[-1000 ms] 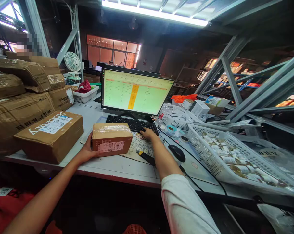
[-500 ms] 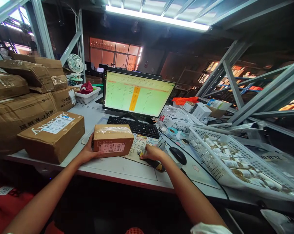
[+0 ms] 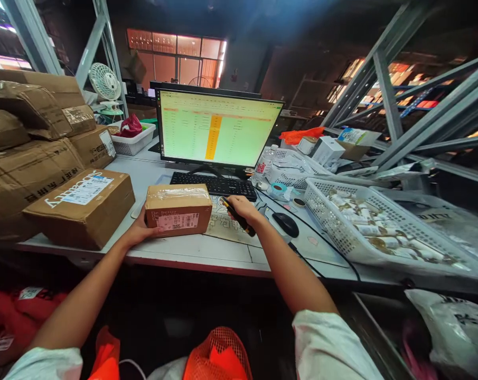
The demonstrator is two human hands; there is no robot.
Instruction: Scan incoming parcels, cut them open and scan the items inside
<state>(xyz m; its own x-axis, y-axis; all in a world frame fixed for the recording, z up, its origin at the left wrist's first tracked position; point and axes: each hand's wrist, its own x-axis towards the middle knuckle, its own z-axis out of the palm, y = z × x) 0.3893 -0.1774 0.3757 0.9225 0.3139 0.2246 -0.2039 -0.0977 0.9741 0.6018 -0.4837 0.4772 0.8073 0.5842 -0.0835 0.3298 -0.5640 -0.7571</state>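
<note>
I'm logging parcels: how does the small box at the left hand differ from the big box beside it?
The left hand holds the small box; no hand touches the big box. The small box's label is on its front, the big box's on top. Shiny tape crosses the small box's top; the big box's shows white lettering. Both are brown cardboard.

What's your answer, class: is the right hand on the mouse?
No: the right hand holds a black-and-yellow cutter, apart from the mouse.
</note>
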